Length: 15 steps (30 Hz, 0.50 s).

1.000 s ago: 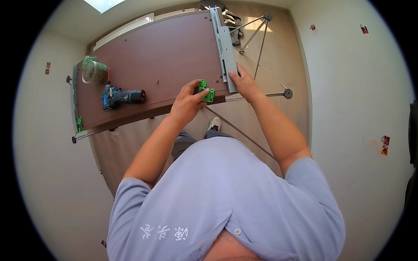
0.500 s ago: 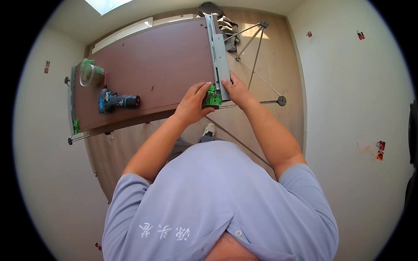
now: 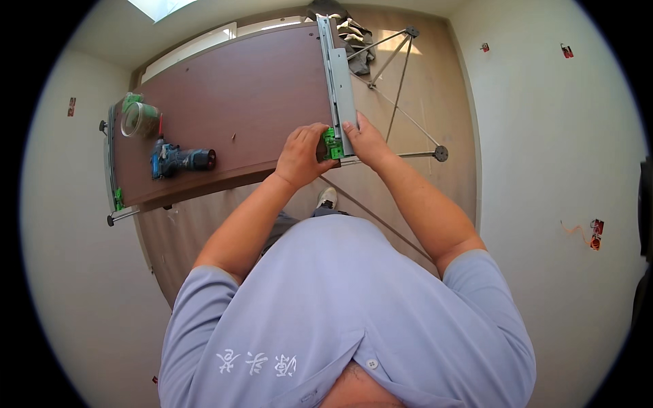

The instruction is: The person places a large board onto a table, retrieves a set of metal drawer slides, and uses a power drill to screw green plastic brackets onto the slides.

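Observation:
A brown panel [image 3: 231, 81] lies flat in front of me, with a grey metal drawer slide [image 3: 344, 98] along its right edge. At the slide's near end sits a green plastic clip [image 3: 333, 144], by the panel's front corner. My left hand [image 3: 299, 153] holds this clip from the left, thumb at the front edge and fingers curled over the far side. My right hand [image 3: 368, 141] grips the slide's near end from the right, its thumb on top. The fingers beneath the slide are hidden.
On the panel's left part lie a blue cordless drill [image 3: 182, 160] and a clear tub [image 3: 140, 120]. Another slide [image 3: 111, 156] runs along the left edge. A thin metal folding frame [image 3: 396, 95] stands at right, with dark cloth [image 3: 357, 51] behind. Walls flank both sides.
The view has shifted slightly. Both hands stay at the same corner; my left fingers have shifted a little around the green clip.

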### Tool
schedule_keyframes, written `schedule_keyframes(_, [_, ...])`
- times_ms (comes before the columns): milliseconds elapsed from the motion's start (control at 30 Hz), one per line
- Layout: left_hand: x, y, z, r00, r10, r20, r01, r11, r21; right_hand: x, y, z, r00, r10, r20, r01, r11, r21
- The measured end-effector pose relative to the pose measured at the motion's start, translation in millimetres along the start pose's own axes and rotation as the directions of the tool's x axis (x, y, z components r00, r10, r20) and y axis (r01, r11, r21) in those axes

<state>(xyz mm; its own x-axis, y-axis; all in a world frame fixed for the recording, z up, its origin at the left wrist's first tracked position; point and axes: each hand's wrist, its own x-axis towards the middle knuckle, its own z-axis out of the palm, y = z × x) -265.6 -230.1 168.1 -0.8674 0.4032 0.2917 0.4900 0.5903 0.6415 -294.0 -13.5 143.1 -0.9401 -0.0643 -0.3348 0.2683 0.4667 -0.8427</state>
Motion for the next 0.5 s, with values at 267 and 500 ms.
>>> schedule_keyframes(267, [-4.7, -1.9, 8.3, 0.998, -0.067, -0.016, 0.068, 0.998, 0.015, -4.4, -0.5, -1.4, 0.999, -0.039, 0.008, 0.039, 0.998, -0.042])
schedule_keyframes(500, [-2.4, -6.1, 6.9, 0.999, -0.035, 0.025, 0.035, 0.999, 0.000, -0.4, -3.2, -6.1, 0.999, -0.012, 0.048, 0.015, 0.998, -0.066])
